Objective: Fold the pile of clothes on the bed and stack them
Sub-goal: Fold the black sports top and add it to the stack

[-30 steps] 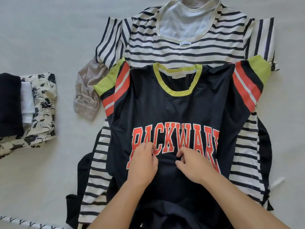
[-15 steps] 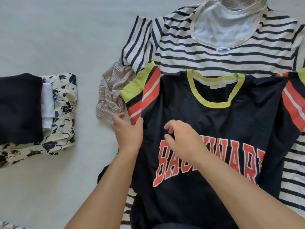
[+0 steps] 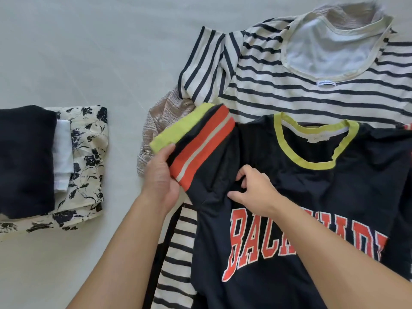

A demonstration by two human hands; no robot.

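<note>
A black T-shirt point(image 3: 323, 197) with a yellow collar and orange lettering lies face up on top of the pile. My left hand point(image 3: 161, 177) grips its left sleeve point(image 3: 196, 139), banded in yellow, black and orange, and lifts it off the pile. My right hand point(image 3: 254, 190) pinches the black cloth just below that sleeve, near the armpit. Under the shirt lies a cream shirt with navy stripes point(image 3: 289, 85), collar towards the far side. A beige knit piece point(image 3: 162, 121) pokes out at the pile's left.
On the left of the pale bed sheet point(image 3: 89, 52) sits a stack of folded clothes point(image 3: 55, 161): a dark navy piece on top, a white one, and a cream floral one beneath. Bare sheet separates the stack from the pile.
Both hands moved from the shirt's lettering up and left to its left sleeve. The left hand took hold of the sleeve and raised it; the right hand pinched the cloth beside it.
</note>
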